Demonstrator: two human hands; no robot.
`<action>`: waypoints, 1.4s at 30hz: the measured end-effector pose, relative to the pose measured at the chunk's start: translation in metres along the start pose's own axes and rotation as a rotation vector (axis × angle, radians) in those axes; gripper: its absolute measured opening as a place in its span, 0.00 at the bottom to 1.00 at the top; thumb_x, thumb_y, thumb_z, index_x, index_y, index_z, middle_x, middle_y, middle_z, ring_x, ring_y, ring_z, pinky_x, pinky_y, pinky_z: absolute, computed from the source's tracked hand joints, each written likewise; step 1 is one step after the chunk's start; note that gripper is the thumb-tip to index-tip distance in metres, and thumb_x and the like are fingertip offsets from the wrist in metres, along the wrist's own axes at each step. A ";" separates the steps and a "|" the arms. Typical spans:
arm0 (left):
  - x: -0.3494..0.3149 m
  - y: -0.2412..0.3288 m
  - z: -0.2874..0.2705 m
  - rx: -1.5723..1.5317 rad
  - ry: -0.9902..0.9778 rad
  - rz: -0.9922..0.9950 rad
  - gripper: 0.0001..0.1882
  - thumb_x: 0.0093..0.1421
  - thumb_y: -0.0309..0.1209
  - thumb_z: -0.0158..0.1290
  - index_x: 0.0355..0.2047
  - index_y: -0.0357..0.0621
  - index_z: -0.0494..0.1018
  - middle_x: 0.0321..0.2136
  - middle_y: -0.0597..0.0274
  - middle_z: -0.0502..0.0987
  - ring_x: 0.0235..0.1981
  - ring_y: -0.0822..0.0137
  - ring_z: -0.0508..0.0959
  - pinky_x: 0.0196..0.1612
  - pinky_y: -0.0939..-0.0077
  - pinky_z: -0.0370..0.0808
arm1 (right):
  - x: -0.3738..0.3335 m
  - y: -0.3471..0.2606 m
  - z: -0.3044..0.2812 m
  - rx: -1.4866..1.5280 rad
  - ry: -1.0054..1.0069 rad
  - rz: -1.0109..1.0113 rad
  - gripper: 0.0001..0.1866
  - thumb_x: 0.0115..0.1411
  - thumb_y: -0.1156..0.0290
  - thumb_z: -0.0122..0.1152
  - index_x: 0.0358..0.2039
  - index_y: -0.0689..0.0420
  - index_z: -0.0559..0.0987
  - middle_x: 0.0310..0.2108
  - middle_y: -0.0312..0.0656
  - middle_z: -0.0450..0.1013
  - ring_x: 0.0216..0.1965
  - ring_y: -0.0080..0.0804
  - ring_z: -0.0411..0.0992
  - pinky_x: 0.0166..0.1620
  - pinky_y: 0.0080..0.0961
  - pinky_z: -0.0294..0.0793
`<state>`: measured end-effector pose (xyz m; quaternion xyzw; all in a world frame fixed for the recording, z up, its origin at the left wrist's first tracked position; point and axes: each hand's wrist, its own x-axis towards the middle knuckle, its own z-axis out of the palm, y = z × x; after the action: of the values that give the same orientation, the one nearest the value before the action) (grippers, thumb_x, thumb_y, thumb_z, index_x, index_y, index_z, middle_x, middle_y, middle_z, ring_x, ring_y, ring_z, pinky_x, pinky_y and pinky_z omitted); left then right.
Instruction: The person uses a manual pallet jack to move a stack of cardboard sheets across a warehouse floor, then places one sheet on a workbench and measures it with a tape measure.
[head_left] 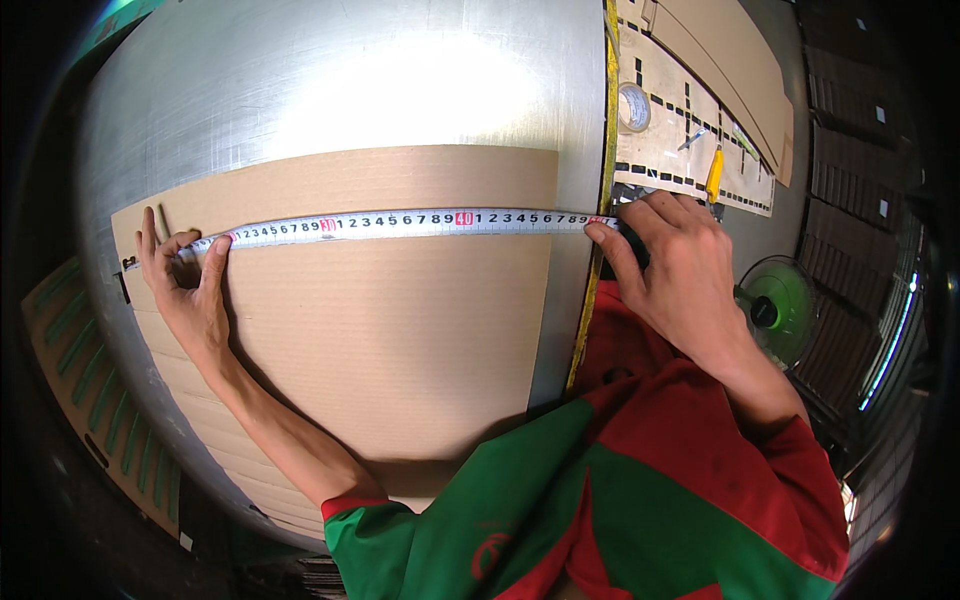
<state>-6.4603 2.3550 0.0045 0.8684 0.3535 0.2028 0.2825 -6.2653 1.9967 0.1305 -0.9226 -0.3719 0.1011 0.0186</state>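
Observation:
A tape measure (400, 222) is drawn out sideways across a flat brown cardboard sheet (390, 330). The sheet lies on a shiny metal table (230, 120). Near the sheet's left edge, my left hand (188, 300) grips the white blade between thumb and fingers, with its hooked end reaching just past the edge. Beyond the sheet's right edge, at the yellow-edged side of the table, my right hand (685, 265) closes on the other end of the tape. Its case is mostly hidden by those fingers.
Right of the yellow table edge (611, 110), a pale board with black dashes (660, 165) carries a tape roll (633, 108), a yellow utility knife (715, 176) and cardboard pieces (730, 60). A green fan (778, 310) stands beside my right forearm. Dark brown stacks (850, 170) line the far right.

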 end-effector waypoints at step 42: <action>-0.038 -0.158 -0.218 -0.120 0.238 -0.495 0.19 0.62 0.26 0.51 0.51 0.30 0.69 0.56 0.36 0.67 0.57 0.43 0.69 0.60 0.59 0.67 | -0.025 -0.337 -0.033 -0.133 -0.175 0.112 0.17 0.63 0.64 0.57 0.31 0.69 0.81 0.22 0.62 0.72 0.24 0.57 0.72 0.31 0.43 0.70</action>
<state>-6.6849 2.4963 0.0644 0.7073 0.5730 0.2487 0.3310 -6.5067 2.2245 0.2038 -0.9288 -0.3257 0.1571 -0.0810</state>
